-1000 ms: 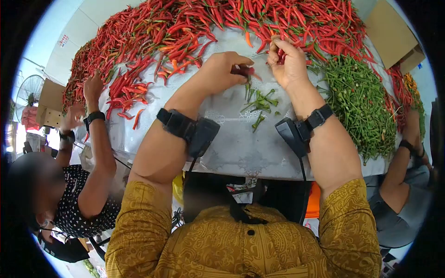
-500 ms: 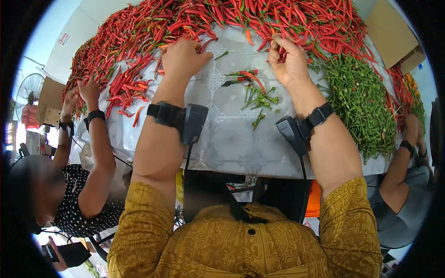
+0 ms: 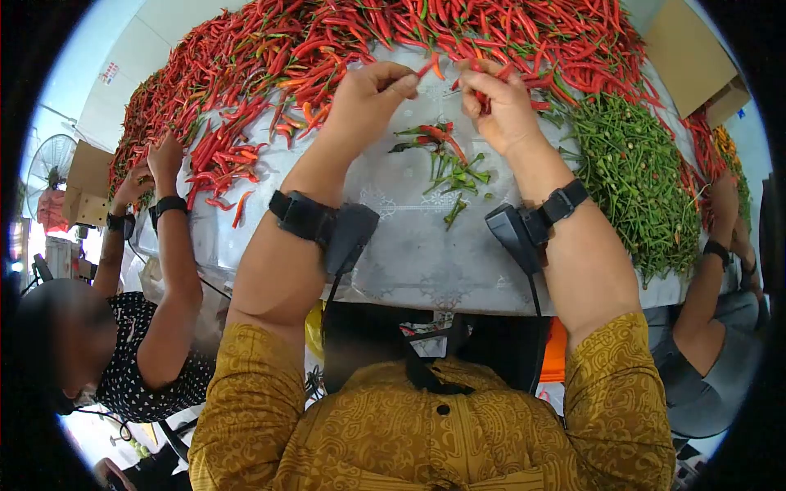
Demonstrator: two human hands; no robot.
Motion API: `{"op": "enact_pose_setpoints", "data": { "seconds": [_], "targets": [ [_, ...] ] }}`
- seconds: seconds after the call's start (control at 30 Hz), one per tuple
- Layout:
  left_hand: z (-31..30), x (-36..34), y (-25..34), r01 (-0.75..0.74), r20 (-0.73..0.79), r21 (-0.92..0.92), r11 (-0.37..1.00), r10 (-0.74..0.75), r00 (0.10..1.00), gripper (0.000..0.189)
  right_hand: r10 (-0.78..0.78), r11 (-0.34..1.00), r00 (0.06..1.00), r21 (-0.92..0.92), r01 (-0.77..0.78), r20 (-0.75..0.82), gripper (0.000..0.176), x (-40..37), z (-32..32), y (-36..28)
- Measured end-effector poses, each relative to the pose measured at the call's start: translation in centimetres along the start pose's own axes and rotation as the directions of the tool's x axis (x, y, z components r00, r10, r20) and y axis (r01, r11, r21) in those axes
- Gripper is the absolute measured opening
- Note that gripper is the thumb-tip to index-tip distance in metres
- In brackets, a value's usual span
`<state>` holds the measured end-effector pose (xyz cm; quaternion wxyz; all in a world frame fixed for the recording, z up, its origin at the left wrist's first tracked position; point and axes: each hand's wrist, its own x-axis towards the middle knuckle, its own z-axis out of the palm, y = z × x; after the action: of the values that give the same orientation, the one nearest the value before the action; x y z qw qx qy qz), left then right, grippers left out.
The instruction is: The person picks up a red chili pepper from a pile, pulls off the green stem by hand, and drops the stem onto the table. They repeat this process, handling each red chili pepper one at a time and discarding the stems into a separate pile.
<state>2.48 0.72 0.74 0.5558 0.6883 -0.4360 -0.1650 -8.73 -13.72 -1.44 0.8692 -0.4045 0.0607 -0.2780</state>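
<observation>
My left hand [image 3: 368, 102] is closed in a pinch, with a red chilli [image 3: 426, 65] at its fingertips pointing up and right. Opposite it, my right hand [image 3: 499, 102] has its fingers curled around red chillies [image 3: 485, 104], which partly show in the palm. The two hands face each other a short way apart, just in front of the large heap of red chillies [image 3: 327, 37]. On the table between my wrists lie several green stems [image 3: 458, 176] and a few loose chillies [image 3: 446, 141], one of them dark. An orange chilli [image 3: 438, 67] shows between the hands.
A pile of green stems [image 3: 630, 188] lies to the right. Small red chillies [image 3: 217, 168] are gathered at the left on the white tablecloth [image 3: 409, 254]. Co-workers' hands [image 3: 155, 168] work at the left and a co-worker's arm [image 3: 712, 270] at the right. A cardboard box [image 3: 688, 57] stands back right.
My left hand has moved right, away from the heap, towards my right hand, and now has a red chilli at its fingertips. The right hand stays nearly in place.
</observation>
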Motion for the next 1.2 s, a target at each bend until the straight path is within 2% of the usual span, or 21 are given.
{"op": "enact_pose_setpoints", "data": {
  "seconds": [0.07,0.1,0.23,0.33,0.4,0.53,0.6,0.63,0.7,0.73,0.8,0.83,0.9,1.03,1.13,1.2],
  "targets": [
    [0.6,-0.1,0.2,0.003,0.054,-0.005,1.0,-0.003,0.999,0.02,0.041,0.984,0.999,-0.175,-0.035,0.032,0.017,-0.6,0.7,0.2],
    [0.8,-0.2,0.3,0.006,0.107,-0.009,1.0,-0.005,0.994,0.02,0.12,0.977,0.969,-0.201,-0.076,0.214,0.019,-0.5,0.3,0.0],
    [0.9,-0.5,0.8,0.048,0.153,-0.074,0.996,-0.037,0.988,0.023,0.109,0.974,0.974,-0.218,-0.064,0.2,0.016,-1.0,0.7,-0.1],
    [0.6,-0.3,0.5,0.044,0.108,-0.093,0.995,-0.034,0.994,0.026,0.106,0.979,0.981,-0.191,-0.074,0.165,0.013,-0.6,0.2,-0.1],
    [0.6,-0.4,0.5,0.091,0.042,-0.196,0.976,-0.084,0.996,0.027,0.122,0.987,0.979,-0.122,-0.102,0.163,0.013,-0.6,0.0,-0.2],
    [0.3,-0.2,0.0,0.058,-0.017,-0.137,0.989,-0.061,0.998,0.027,0.101,0.992,0.98,-0.094,-0.086,0.171,0.012,-0.5,-0.4,-0.1],
    [-0.5,0.3,-0.6,-0.028,-0.202,0.266,0.964,0.084,0.976,0.026,0.121,0.993,0.985,-0.004,-0.122,0.124,0.008,-0.6,-0.5,-0.4],
    [-1.3,0.5,-0.9,-0.026,-0.204,0.266,0.964,0.083,0.975,0.026,0.123,0.992,0.984,-0.004,-0.123,0.126,0.008,-0.6,-0.6,-0.4],
    [-3.4,0.7,-1.4,0.049,-0.312,0.681,0.731,0.229,0.922,0.028,0.138,0.988,0.989,0.061,-0.141,0.055,0.005,-0.5,-0.8,-0.5],
    [-4.1,0.6,-1.7,0.049,-0.312,0.682,0.73,0.229,0.922,0.028,0.138,0.988,0.989,0.061,-0.141,0.056,0.005,-0.4,-1.0,-0.5],
    [-5.0,0.5,-2.0,0.216,-0.348,0.79,0.574,0.13,0.929,0.032,0.142,0.981,0.989,0.129,-0.148,0.051,0.004,-0.3,-1.2,-0.4],
    [-5.1,0.5,-2.3,0.216,-0.348,0.79,0.574,0.13,0.928,0.032,0.142,0.981,0.988,0.129,-0.148,0.052,0.004,-0.2,-1.3,-0.4],
    [-5.1,0.4,-2.2,0.278,-0.328,0.84,0.465,0.028,0.944,0.039,0.147,0.978,0.987,0.14,-0.155,0.067,0.004,-0.2,-1.2,-0.4],
    [-4.8,0.3,-2.1,0.281,-0.34,0.858,0.43,0.064,0.938,0.042,0.13,0.979,0.989,0.15,-0.139,0.066,0.005,-0.3,-1.4,-0.6],
    [-4.7,0.4,-2.0,0.282,-0.344,0.862,0.421,0.077,0.936,0.043,0.139,0.981,0.98,0.118,-0.156,0.141,0.005,0.0,-1.9,-0.5],
    [-4.6,0.3,-1.3,0.307,-0.328,0.851,0.427,-0.027,0.944,0.034,0.141,0.98,0.985,0.125,-0.153,0.103,0.005,-0.1,-1.8,-0.5]
  ]
}}
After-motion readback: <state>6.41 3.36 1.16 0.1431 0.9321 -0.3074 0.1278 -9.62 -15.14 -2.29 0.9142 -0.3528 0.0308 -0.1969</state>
